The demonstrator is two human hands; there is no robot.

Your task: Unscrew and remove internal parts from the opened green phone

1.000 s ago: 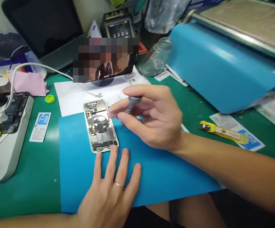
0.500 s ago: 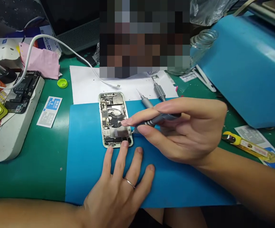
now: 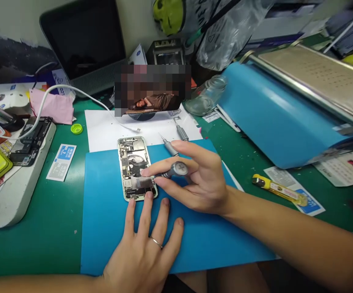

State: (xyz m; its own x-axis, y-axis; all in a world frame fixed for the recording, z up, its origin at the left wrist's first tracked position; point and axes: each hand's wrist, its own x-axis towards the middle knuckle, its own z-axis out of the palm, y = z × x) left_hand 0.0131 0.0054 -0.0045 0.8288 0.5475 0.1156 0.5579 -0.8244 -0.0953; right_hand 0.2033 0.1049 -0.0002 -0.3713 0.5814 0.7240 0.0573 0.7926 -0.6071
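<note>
An opened smartphone (image 3: 136,169) lies on a blue mat (image 3: 103,236), its circuit boards and inner parts bare. My left hand (image 3: 145,240), a ring on one finger, rests flat with fingers spread, and its fingertips touch the phone's lower edge. In my right hand (image 3: 200,179) a grey screwdriver (image 3: 176,169) is pinched between thumb and fingers, its cap tilted towards me. Its tip is at the phone's lower right side; exactly what it touches is too small to tell. Two more grey screwdrivers (image 3: 168,147) lie just beyond this hand.
A white cable (image 3: 78,90) arches over the left side. A yellow utility knife (image 3: 278,190) lies at right, near a blue roll-like sheet (image 3: 274,118). Another opened phone (image 3: 31,142) sits on a white device at left. A glass jar (image 3: 207,95) and a monitor (image 3: 83,40) are behind.
The view has tipped up and shifted right, showing more of the background. My right hand has turned the screwdriver so its cap faces me, and its index finger has lifted away. The left hand stays put.
</note>
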